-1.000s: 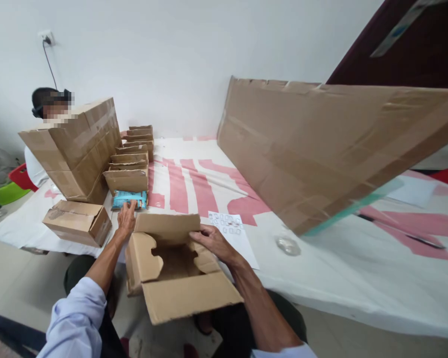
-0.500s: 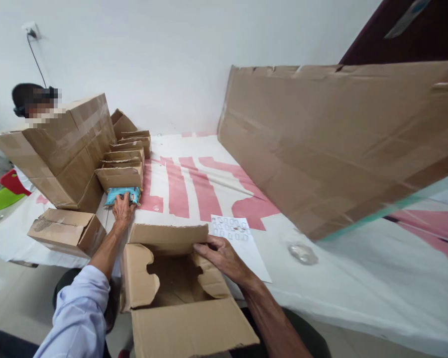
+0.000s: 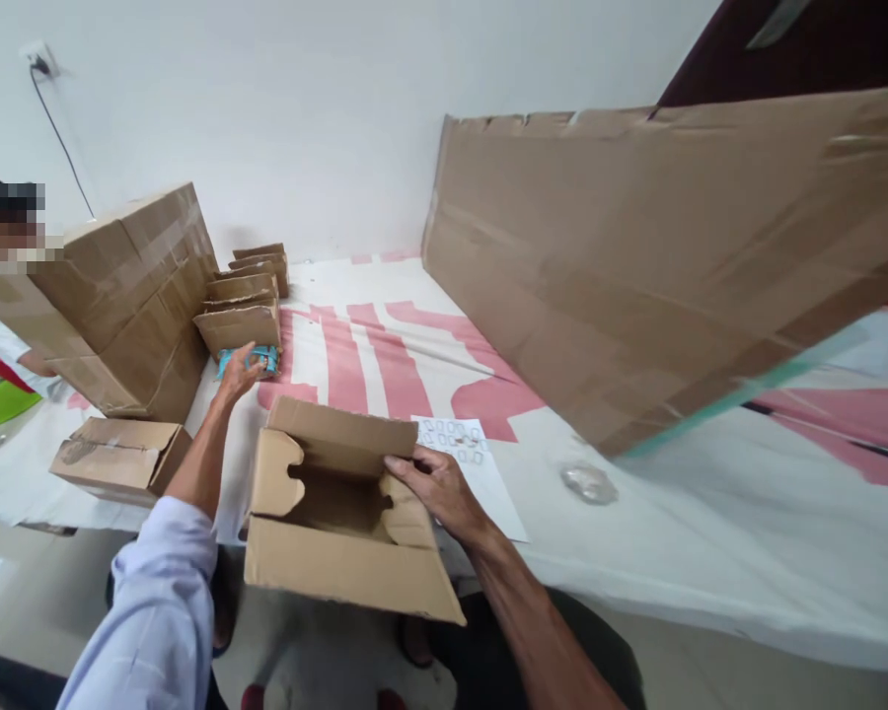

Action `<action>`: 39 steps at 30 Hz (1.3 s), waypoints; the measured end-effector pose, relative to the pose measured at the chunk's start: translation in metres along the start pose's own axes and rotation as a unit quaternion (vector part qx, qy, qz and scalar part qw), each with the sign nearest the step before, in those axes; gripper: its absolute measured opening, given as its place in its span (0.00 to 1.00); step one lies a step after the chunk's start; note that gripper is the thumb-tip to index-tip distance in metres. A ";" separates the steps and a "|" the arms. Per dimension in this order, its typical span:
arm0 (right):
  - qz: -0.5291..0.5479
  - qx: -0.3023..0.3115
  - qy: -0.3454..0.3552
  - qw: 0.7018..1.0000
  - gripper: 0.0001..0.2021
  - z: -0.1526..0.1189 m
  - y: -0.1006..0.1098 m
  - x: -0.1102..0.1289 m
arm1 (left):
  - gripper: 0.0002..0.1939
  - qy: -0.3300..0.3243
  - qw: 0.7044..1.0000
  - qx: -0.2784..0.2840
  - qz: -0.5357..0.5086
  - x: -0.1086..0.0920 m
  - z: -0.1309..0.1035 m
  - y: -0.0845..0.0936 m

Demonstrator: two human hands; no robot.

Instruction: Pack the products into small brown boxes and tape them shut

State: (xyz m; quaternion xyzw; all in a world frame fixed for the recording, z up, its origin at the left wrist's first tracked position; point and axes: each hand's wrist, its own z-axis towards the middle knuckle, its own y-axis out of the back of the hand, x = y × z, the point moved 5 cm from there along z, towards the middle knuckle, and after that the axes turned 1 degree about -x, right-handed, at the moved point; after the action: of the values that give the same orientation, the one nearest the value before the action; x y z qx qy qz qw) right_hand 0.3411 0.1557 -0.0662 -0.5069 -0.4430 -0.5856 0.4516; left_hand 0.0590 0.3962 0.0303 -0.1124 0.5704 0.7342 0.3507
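Our left hand (image 3: 241,373) reaches to the far left and lies over a blue packet (image 3: 268,361), its fingers bent and a little apart; we cannot tell whether they grip it. The packet sits at the near end of a row of opened boxes (image 3: 238,327), just on the near side of the closest one. Our right hand (image 3: 442,491) pinches the far right corner of an open cardboard box (image 3: 346,560), thumb on our side, the other fingers mostly hidden behind. We have this box mouth-up and tilted towards us at the near edge of the table (image 3: 710,552), flaps spread, near flap jutting out past the edge. Right of it lie a printed sheet (image 3: 499,503) and a clear plastic item (image 3: 589,484); farther right leans a large cardboard panel (image 3: 622,266). On our left stand taped cartons (image 3: 144,325) and, nearer, a small box (image 3: 114,454). A co-worker (image 3: 0,330) shows beyond the cartons.
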 end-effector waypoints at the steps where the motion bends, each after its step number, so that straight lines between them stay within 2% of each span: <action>1: -0.001 -0.007 0.003 1.000 0.23 0.001 0.000 -0.001 | 0.25 -0.007 1.000 -0.013 -0.019 -0.014 -0.008 0.018; 3: -0.002 -0.019 0.008 1.000 0.23 0.002 0.000 -0.003 | 0.26 -0.034 0.997 -0.027 -0.058 -0.047 -0.038 0.058; 4: -0.002 -0.025 0.010 1.000 0.24 0.003 0.000 -0.003 | 0.26 -0.076 0.990 -0.028 -0.112 -0.069 -0.060 0.077; 5: -0.002 -0.032 0.012 0.999 0.24 0.003 0.000 -0.004 | 0.25 -0.120 0.982 0.001 -0.145 -0.092 -0.084 0.090; 6: -0.003 -0.039 0.012 0.999 0.24 0.003 0.000 -0.004 | 0.25 -0.154 0.975 0.070 -0.145 -0.114 -0.110 0.095; 7: -0.002 -0.046 0.012 0.999 0.24 0.003 0.000 -0.004 | 0.26 -0.180 0.966 0.135 -0.127 -0.134 -0.135 0.095; 9: 0.000 -0.056 0.011 0.998 0.24 0.003 -0.002 -0.003 | 0.33 -0.202 0.945 0.254 -0.041 -0.160 -0.179 0.079; 10: 0.000 -0.059 0.011 0.998 0.25 0.002 -0.003 -0.001 | 0.36 -0.210 0.931 0.298 0.022 -0.165 -0.195 0.066; 12: 0.007 -0.055 0.016 0.998 0.26 0.001 -0.007 0.003 | 0.29 -0.199 0.908 0.340 0.145 -0.160 -0.211 0.041; 13: 0.018 -0.048 0.021 0.998 0.27 0.001 -0.010 0.006 | 0.25 -0.181 0.901 0.343 0.193 -0.150 -0.211 0.032; 15: 0.062 -0.029 0.029 0.997 0.31 0.002 -0.014 0.012 | 0.25 -0.135 0.911 0.313 0.234 -0.126 -0.202 0.028; 18: 0.128 -0.026 0.026 0.991 0.36 0.004 -0.015 0.017 | 0.28 -0.062 0.959 0.205 0.187 -0.092 -0.181 0.053; 20: 0.142 -0.040 0.023 0.989 0.36 0.006 -0.012 0.018 | 0.21 -0.040 0.980 0.155 0.117 -0.078 -0.174 0.075; 22: 0.149 -0.050 0.019 0.987 0.36 0.007 -0.010 0.017 | 0.13 -0.043 0.990 0.124 0.056 -0.072 -0.171 0.092; 24: 0.155 -0.058 0.013 0.986 0.35 0.008 -0.008 0.014 | 0.12 -0.055 0.993 0.096 0.035 -0.070 -0.167 0.105; 26: 0.158 -0.066 0.004 0.985 0.34 0.008 -0.007 0.012 | 0.12 -0.068 0.993 0.070 0.062 -0.068 -0.156 0.112; 28: 0.156 -0.074 -0.003 0.985 0.34 0.009 -0.006 0.010 | 0.15 -0.076 0.986 0.056 0.135 -0.065 -0.137 0.115; 31: 0.145 -0.077 -0.006 0.986 0.32 0.010 -0.006 0.009 | 0.29 -0.056 0.947 0.063 0.310 -0.054 -0.098 0.108; 32: 0.141 -0.075 -0.006 0.987 0.32 0.010 -0.006 0.009 | 0.30 -0.044 0.929 0.073 0.359 -0.048 -0.085 0.102; 35: 0.137 -0.069 -0.009 0.988 0.31 0.010 -0.007 0.009 | 0.23 -0.025 0.904 0.107 0.412 -0.032 -0.057 0.078; 39: 0.132 -0.060 -0.004 0.989 0.30 0.010 -0.007 0.011 | 0.18 -0.015 0.892 0.121 0.436 -0.012 -0.038 0.048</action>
State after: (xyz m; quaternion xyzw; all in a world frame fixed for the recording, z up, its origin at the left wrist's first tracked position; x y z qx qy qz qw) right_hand 0.3356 0.1656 -0.0544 -0.5894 -0.3384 -0.5442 0.4919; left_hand 0.0282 0.3520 0.0612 0.2016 0.6410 0.7405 0.0149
